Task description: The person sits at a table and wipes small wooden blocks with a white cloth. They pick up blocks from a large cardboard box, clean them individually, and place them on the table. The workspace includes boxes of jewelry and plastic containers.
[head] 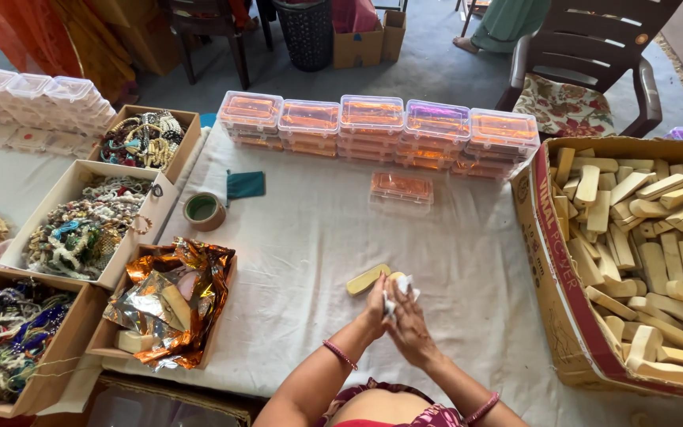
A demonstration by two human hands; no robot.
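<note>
Your left hand (375, 304) and right hand (409, 324) press together, their grip clenched on a crumpled white cloth (398, 289). The flat pale-yellow wooden block (368, 279) lies on the white-covered worktop (452, 261), just beyond-left of your left hand, long axis slanting up-right.

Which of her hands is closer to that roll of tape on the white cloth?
The left hand. It is nearer the roll of tape, which lies up and to its left. The right hand presses against the left from the far side, towards the box of wooden pieces.
</note>
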